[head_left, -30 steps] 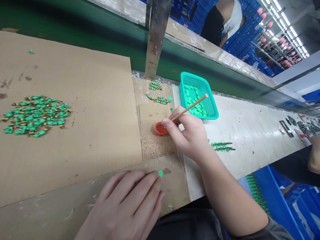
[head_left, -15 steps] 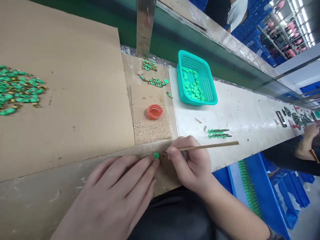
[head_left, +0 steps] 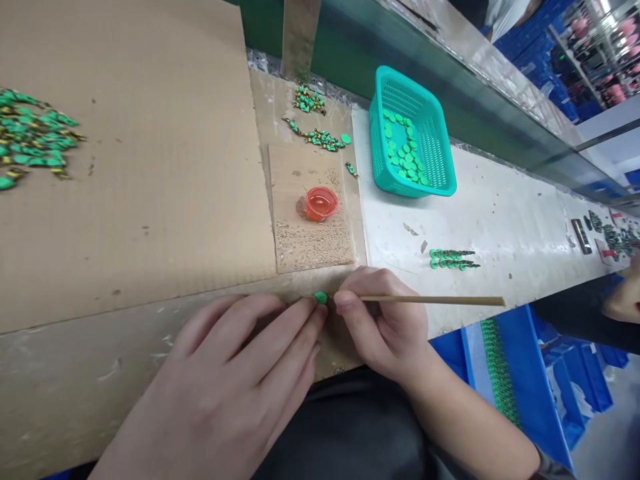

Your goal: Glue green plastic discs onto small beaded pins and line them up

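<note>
My left hand [head_left: 235, 380] lies on the bench near the front edge, fingers together, its fingertips pinching a small green disc [head_left: 321, 297] against the surface. My right hand [head_left: 385, 323] is closed on a thin wooden stick [head_left: 435, 301], whose shaft points right; its tip sits at the green disc. A small red cup of liquid [head_left: 320, 203] stands on a cardboard patch just beyond the hands.
A teal basket [head_left: 435, 153] with green discs stands at the back. Green pieces are heaped at far left [head_left: 30, 137] on a cardboard sheet [head_left: 150, 167], others lie near a metal post [head_left: 313, 120], and two rows [head_left: 453, 259] on the white bench. Another person's hand [head_left: 623, 297] is at the right edge.
My right hand drew the stick from the red cup back to the green disc at my left fingertips, and has stayed there for the last half second. The view shifted slightly.
</note>
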`<state>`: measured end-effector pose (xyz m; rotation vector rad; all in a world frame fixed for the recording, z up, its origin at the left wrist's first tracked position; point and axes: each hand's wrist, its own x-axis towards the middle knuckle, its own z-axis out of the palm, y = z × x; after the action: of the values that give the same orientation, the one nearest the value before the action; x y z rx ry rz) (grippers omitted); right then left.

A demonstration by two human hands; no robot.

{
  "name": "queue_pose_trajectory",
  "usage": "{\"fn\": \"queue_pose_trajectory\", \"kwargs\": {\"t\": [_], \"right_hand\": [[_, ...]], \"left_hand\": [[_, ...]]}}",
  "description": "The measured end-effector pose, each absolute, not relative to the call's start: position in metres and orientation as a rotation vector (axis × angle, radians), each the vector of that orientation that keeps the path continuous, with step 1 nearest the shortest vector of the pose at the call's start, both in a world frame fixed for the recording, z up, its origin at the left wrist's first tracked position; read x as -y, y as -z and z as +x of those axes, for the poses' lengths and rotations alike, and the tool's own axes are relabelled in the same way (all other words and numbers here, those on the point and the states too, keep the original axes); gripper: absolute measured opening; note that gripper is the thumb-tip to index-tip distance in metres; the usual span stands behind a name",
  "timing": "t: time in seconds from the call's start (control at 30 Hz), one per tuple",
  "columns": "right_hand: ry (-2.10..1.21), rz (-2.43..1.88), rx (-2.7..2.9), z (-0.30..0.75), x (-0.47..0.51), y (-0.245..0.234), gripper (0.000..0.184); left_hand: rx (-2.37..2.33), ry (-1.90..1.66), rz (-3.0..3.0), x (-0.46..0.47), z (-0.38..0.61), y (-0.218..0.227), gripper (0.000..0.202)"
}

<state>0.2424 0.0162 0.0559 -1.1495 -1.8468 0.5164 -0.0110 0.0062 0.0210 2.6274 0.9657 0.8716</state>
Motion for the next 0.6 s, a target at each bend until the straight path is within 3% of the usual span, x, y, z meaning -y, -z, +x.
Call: {"fn": "queue_pose_trajectory", "kwargs": {"t": [0.17,0.4,0.6], "right_hand": [[-0.513,-1.126,1.838,0.241,-0.017,-0.054,0.021],[-0.437,-1.237,1.598,0.248,-0.030,-0.072,0.007],[-0.325,-1.198,1.746,0.250,-0.100,-0.093,0.028]], "left_hand": [[-0.964,-0.874,2.632,-0.006,-0.012,-0.022,0.040],[-0.948,-0.869,2.718,-0.009,-0.009,-0.027,0.034],[-0.945,-0.884,2.730,-0.010,-0.008,-0.026,0.036]]}}
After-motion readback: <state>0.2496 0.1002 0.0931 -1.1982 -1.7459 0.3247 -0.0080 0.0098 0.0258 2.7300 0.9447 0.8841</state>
